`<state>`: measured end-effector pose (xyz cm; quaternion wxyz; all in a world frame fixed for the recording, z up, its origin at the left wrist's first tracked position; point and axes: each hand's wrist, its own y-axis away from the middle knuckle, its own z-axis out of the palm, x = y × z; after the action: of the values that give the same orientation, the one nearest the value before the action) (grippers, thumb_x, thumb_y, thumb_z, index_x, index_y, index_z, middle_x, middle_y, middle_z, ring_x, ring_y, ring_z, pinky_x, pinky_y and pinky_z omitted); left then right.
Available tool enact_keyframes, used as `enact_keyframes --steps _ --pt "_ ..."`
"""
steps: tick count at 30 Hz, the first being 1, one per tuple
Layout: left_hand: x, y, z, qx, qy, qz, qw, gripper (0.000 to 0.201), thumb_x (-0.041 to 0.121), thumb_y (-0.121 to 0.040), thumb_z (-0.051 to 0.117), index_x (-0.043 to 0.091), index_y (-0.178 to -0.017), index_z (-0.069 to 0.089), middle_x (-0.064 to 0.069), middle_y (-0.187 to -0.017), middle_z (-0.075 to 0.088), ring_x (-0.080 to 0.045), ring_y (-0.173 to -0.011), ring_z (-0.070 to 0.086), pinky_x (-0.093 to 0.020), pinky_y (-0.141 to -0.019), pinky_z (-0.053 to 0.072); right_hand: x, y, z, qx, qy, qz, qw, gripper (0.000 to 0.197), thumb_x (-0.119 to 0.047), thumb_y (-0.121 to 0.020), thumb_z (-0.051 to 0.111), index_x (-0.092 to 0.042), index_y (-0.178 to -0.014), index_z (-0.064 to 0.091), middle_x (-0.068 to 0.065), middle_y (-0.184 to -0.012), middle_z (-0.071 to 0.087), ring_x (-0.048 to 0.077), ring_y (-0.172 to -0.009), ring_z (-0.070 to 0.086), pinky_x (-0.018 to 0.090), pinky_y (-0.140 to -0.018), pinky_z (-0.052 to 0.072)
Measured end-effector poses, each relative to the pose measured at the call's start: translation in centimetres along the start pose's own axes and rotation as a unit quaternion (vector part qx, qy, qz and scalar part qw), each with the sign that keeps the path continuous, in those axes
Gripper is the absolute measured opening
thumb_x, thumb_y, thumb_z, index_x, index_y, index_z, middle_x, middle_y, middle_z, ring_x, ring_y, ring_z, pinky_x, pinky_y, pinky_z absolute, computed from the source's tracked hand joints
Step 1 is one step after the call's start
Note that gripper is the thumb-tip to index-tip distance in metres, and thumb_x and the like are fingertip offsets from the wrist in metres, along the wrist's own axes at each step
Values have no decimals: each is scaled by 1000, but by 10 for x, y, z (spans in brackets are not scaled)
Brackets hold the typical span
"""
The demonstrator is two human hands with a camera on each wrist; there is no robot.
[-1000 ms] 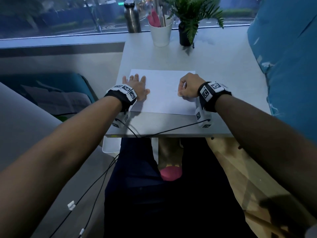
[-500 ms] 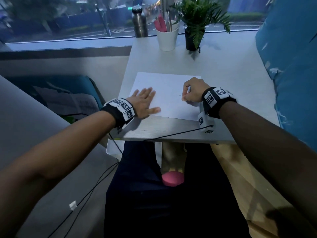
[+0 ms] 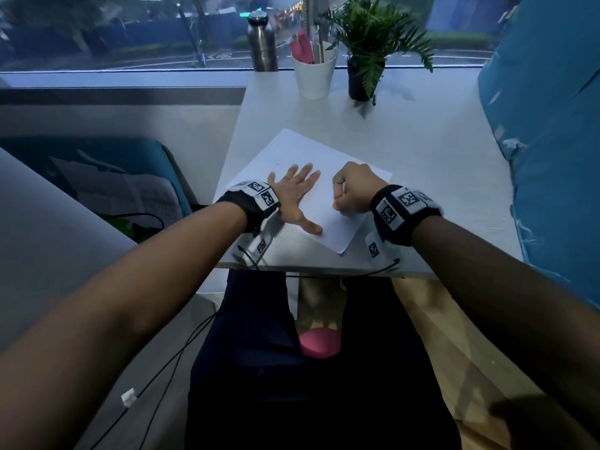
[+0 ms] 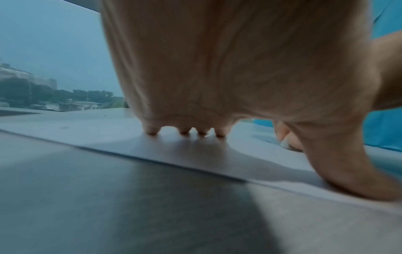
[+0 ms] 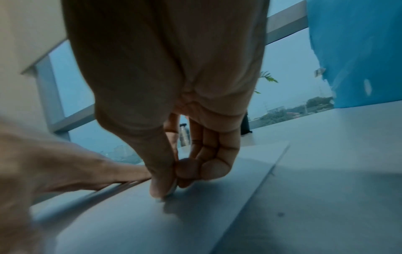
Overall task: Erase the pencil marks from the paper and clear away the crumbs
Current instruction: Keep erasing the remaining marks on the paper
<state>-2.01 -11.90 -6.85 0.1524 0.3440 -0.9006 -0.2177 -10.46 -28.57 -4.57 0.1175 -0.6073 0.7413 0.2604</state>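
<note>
Two hands on a sheet of paper at the near edge of a white table

The paper (image 3: 311,177) lies skewed on the table (image 3: 422,164); the left hand (image 3: 297,193) presses it flat, fingers straight and spread; the right hand (image 3: 352,190), just right of it, curls over a small pale eraser (image 5: 172,189) pinched against the sheet.

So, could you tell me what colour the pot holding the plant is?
Black pot, best seen in the head view.

Cup (image 3: 313,74) between bottle (image 3: 262,42) and plant (image 3: 367,50), behind paper (image 3: 302,157).
</note>
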Motion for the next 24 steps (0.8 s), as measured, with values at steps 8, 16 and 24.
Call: enact_keyframes --steps 8,16,24 --pt "-7 -5 1 -1 18 -3 1000 150 92 -43 65 35 -151 -22 11 -158 -30 -20 -146 -27 -63 -113 -12 -8 -36 -14 72 -19 -15 997 5 -9 -74 72 -9 -74 77 8 -72 74 17 -72 70 28 -73 59" --pt "-8 -11 4 -3 20 -7 1000 156 97 -34 60 36 -150 -24 13 -157 -32 -18 -146 -29 -61 -112 -14 -4 -38 -16 45 -11 -46 998 12 -10 -74 66 -10 -72 78 7 -66 73 18 -65 71 31 -72 60" --pt "-10 -10 4 -3 20 -2 1000 156 96 -34 62 38 -150 -24 12 -157 -31 -18 -146 -28 -61 -113 -14 -6 -32 -16 7 -3 -83 997 10 -13 -73 69 -13 -76 79 2 -66 73 13 -65 69 25 -72 58"
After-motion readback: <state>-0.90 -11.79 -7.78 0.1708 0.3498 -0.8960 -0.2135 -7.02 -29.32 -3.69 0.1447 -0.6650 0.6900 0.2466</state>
